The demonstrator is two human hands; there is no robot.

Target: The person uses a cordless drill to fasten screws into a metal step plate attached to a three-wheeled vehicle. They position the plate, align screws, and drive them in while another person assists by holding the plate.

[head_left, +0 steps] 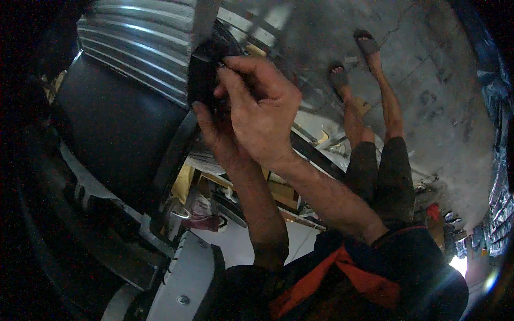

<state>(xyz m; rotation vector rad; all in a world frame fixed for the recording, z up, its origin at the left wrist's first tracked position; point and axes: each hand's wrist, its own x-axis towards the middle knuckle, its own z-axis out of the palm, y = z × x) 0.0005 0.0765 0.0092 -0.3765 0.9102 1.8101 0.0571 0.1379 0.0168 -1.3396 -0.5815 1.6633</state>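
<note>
My right hand (262, 109) is closed in a pinch, thumb and forefinger together at a dark black piece (206, 67). A tiny pale spot shows at those fingertips, too small to name. Below and behind it, my left hand (219, 139) is curled against the same black piece, one digit along its lower edge. My right hand hides most of the left one's fingers. The black piece sits at the corner of a ribbed silver metal panel (136, 40); its exact kind is too dark to make out. Beside the left hand lies a flat black panel (112, 134).
A dark curved frame (91, 235) runs along the left. A grey metal bracket with a bolt (184, 297) stands at the bottom. Under my forearms are shelves (284, 195) with mixed items. My sandalled feet (369, 45) rest on the concrete floor (439, 96); crinkled plastic sheeting (500, 128) hangs right.
</note>
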